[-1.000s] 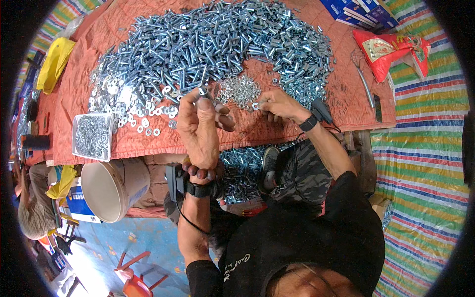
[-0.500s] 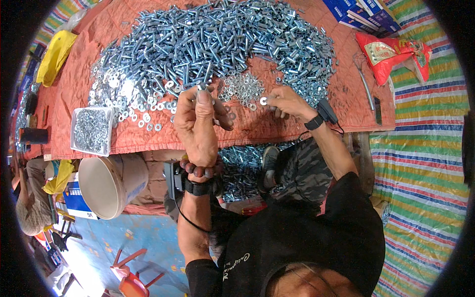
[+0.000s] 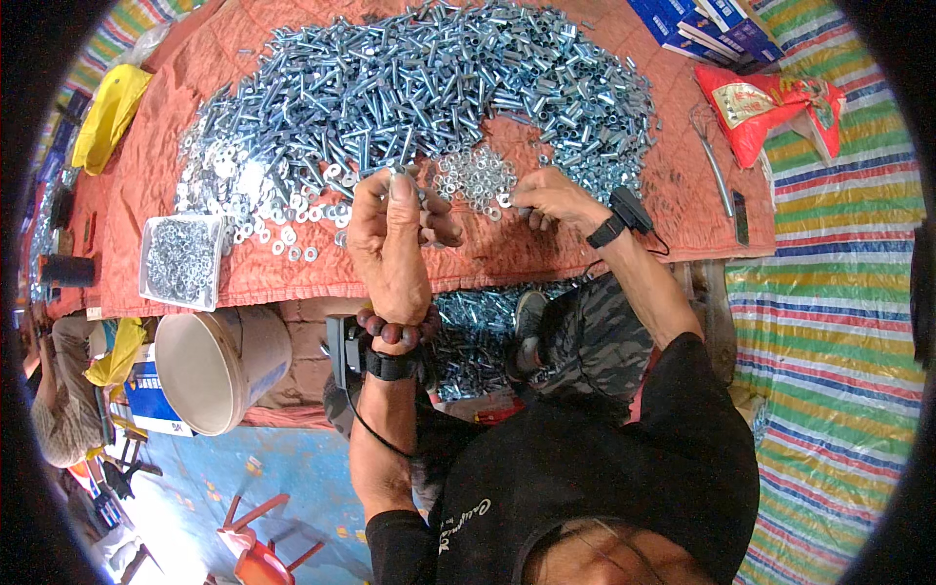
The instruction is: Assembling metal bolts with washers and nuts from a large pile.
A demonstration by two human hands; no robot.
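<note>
My left hand (image 3: 390, 244) is raised at the table's near edge, thumb up and fingers curled. It pinches a small metal bolt (image 3: 398, 171), mostly hidden by the thumb. To the right, my right hand (image 3: 564, 202) has its fingertips drawn together at a flat washer (image 3: 504, 200). Between and just beyond both hands lies a small heap of spring washers (image 3: 473, 174). Behind it curves a large pile of bolts and metal sleeves (image 3: 390, 88). Loose flat washers (image 3: 292, 210) spread along the pile's left side.
A clear tray of small rings (image 3: 180, 304) stands at the table's left front, above a white bucket (image 3: 200, 375). On the right lie a red bag (image 3: 746, 117), a metal tool (image 3: 717, 166) and a phone (image 3: 741, 219). Blue boxes (image 3: 707, 29) sit at the back right.
My right hand has shifted slightly left, with the washer at its fingertips. My left hand stays in nearly the same place, still pinching the bolt.
</note>
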